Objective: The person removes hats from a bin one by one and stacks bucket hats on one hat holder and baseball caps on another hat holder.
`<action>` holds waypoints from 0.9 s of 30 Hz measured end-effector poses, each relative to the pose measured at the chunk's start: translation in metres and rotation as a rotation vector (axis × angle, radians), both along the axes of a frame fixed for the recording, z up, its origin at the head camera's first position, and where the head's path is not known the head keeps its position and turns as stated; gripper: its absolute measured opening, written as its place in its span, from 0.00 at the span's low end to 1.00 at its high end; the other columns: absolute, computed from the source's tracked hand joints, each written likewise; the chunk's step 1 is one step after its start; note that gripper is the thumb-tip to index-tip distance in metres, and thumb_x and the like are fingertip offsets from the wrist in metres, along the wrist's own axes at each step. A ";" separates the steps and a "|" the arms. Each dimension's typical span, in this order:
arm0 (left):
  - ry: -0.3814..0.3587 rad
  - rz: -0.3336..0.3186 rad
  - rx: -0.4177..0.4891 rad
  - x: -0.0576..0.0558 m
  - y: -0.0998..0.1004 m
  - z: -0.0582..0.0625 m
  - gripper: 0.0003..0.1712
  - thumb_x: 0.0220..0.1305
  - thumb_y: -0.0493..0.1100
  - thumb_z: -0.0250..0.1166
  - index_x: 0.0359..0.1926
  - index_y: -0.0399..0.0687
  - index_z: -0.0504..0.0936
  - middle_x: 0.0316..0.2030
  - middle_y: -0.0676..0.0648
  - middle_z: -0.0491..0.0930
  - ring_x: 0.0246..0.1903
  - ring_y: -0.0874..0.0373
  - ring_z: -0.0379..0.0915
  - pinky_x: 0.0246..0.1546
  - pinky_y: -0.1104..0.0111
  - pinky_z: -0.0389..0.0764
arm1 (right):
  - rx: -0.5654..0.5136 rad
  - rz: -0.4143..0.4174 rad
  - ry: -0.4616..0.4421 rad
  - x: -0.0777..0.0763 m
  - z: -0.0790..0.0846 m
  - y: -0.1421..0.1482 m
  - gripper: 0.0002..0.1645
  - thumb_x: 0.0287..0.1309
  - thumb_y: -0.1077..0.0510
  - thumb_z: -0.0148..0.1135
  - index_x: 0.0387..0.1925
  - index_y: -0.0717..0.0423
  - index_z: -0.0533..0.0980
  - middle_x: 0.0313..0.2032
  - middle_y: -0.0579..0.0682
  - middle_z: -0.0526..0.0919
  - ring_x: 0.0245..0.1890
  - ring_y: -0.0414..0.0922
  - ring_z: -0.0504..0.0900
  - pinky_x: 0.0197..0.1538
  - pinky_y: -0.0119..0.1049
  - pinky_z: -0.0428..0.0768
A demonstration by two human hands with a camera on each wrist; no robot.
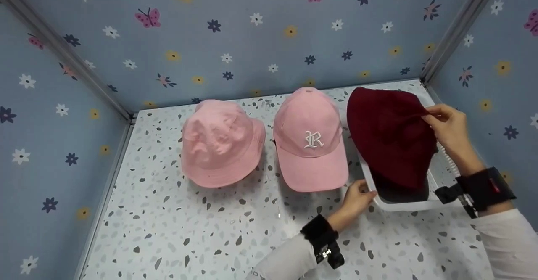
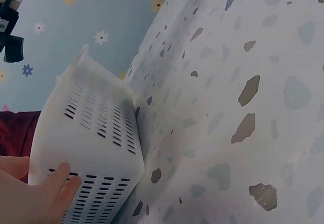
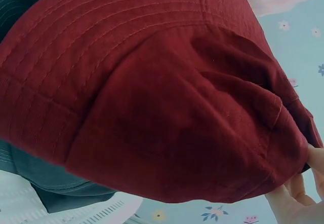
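A dark red bucket hat (image 1: 388, 133) hangs over a white plastic basket (image 1: 403, 206), its crown pinched by my right hand (image 1: 449, 128). The right wrist view shows the stitched brim of the red hat (image 3: 152, 97) and the fingertips at its crown. Under it in the basket lies a dark hat (image 3: 55, 171), mostly covered. My left hand (image 1: 357, 198) grips the basket's near left rim, thumb and fingers on either side of the wall. In the left wrist view the slotted basket wall (image 2: 91, 133) stands beside the fingers.
A pink bucket hat (image 1: 222, 143) sits at the left of the speckled table (image 1: 201, 238). Between it and the basket is a pink baseball cap (image 1: 311, 145) with a white letter. Blue flowered panels (image 1: 260, 40) wall the table at the back and sides.
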State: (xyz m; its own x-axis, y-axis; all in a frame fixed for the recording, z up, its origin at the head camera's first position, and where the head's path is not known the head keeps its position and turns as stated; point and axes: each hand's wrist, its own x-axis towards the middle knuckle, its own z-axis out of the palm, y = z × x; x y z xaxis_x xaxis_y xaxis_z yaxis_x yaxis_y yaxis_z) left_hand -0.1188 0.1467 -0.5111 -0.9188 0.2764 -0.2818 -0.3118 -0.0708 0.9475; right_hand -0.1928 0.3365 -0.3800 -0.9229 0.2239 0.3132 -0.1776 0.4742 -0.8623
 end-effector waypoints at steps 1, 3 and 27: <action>0.001 -0.002 -0.007 0.000 -0.001 0.001 0.20 0.54 0.28 0.57 0.50 0.30 0.68 0.36 0.43 0.76 0.34 0.57 0.75 0.34 0.71 0.78 | -0.026 0.001 -0.003 0.002 0.002 0.000 0.06 0.52 0.69 0.56 0.28 0.58 0.78 0.23 0.34 0.77 0.21 0.29 0.73 0.24 0.18 0.69; -0.011 -0.002 -0.006 0.001 -0.002 0.002 0.21 0.54 0.28 0.57 0.51 0.30 0.68 0.36 0.44 0.75 0.34 0.57 0.74 0.35 0.71 0.77 | -0.071 0.008 -0.007 0.005 0.005 -0.001 0.08 0.52 0.69 0.56 0.27 0.56 0.79 0.24 0.35 0.77 0.21 0.29 0.74 0.23 0.18 0.70; 0.170 0.047 0.138 0.024 -0.031 0.047 0.28 0.56 0.38 0.59 0.56 0.30 0.63 0.48 0.39 0.71 0.49 0.49 0.70 0.46 0.69 0.73 | -0.633 0.204 0.153 0.038 0.035 -0.011 0.06 0.50 0.73 0.56 0.32 0.72 0.76 0.28 0.51 0.80 0.27 0.40 0.77 0.24 0.24 0.74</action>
State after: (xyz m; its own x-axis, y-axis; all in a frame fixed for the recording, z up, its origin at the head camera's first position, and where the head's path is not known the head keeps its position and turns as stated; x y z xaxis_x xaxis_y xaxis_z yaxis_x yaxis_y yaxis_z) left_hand -0.0946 0.1157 -0.4639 -0.9626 0.2576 -0.0838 -0.1414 -0.2139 0.9666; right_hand -0.1549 0.3256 -0.3448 -0.9217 0.2331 0.3099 -0.3523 -0.1694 -0.9204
